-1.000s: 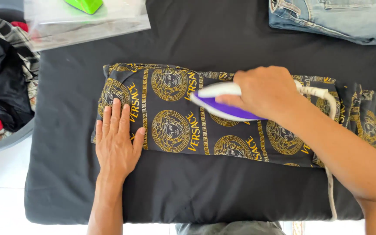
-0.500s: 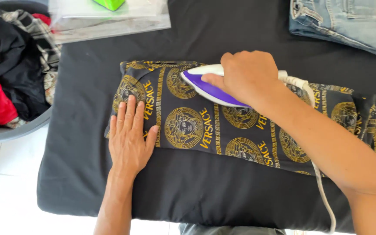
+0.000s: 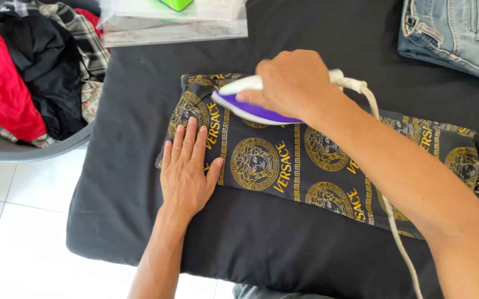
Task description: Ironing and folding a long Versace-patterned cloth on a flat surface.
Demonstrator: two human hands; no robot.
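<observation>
Item: black garment [image 3: 306,166] with gold medallion print, laid flat and folded long on a dark padded cover [image 3: 140,210], running from centre-left to the right edge.

Iron [image 3: 250,102], white over purple: on the garment's far-left part, our right hand [image 3: 295,83] closed around its handle. A white cord [image 3: 394,232] trails back across the garment toward us.

Left hand [image 3: 187,169]: open, palm down, fingers spread, pressing the garment's near-left edge flat; it grips nothing.

Progress, as we judge it: ironing underway at the left end. The cloth looks smooth around the iron; we cannot tell how much of the right stretch is pressed.

Adjacent: basket [image 3: 7,149] of mixed clothes, far left; folded jeans [image 3: 455,33], far right; clear plastic sheet [image 3: 173,25], far edge.
</observation>
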